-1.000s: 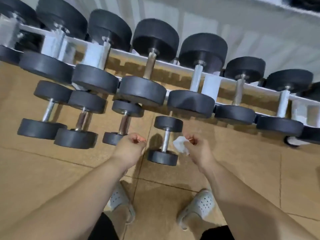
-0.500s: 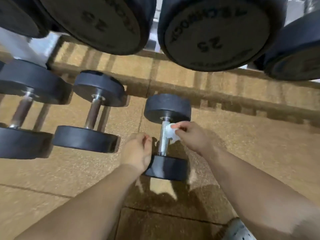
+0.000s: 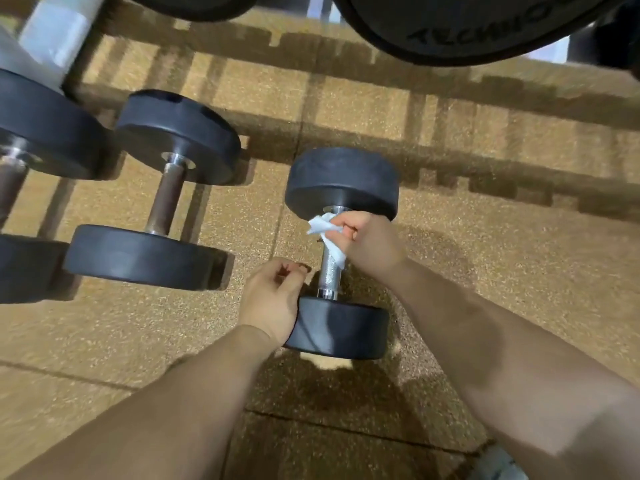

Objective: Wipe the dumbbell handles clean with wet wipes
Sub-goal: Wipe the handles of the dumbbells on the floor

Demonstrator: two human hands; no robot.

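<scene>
Spread under everything, a speckled tan rubber floor (image 3: 485,271). Overhanging from twelve to one o'clock, the big black plate of a racked dumbbell (image 3: 467,26), lettering cut off by the frame. At nine o'clock, flat on the floor, a neighbouring dumbbell (image 3: 166,202) with a dull brown bar.

Dead centre, laid along the twelve-to-six line: the small dumbbell (image 3: 329,285), with a knurled chrome handle (image 3: 329,271) between far head (image 3: 341,181) and near head (image 3: 343,327).

Much closer than a second ago: then standing, with the wipe held in the air clear of any metal; now crouched low. Half a second ago, barely touching by the far collar; now draped further down the bar toward six o'clock.

Reaching in from four o'clock with the right hand (image 3: 370,244): pinches the wet wipe (image 3: 327,233) against the far end of the handle, just under the far head. Coming in from seven o'clock with the left hand (image 3: 270,303): fingers curled in, nothing visible inside, set against the nine-o'clock edge of the near head. Possibly steadying it; cannot tell how firmly.

Probably the very start of wiping this handle, with the near half bare and waiting for a stroke toward six. Nothing to show whether the neighbour has been wiped.
</scene>
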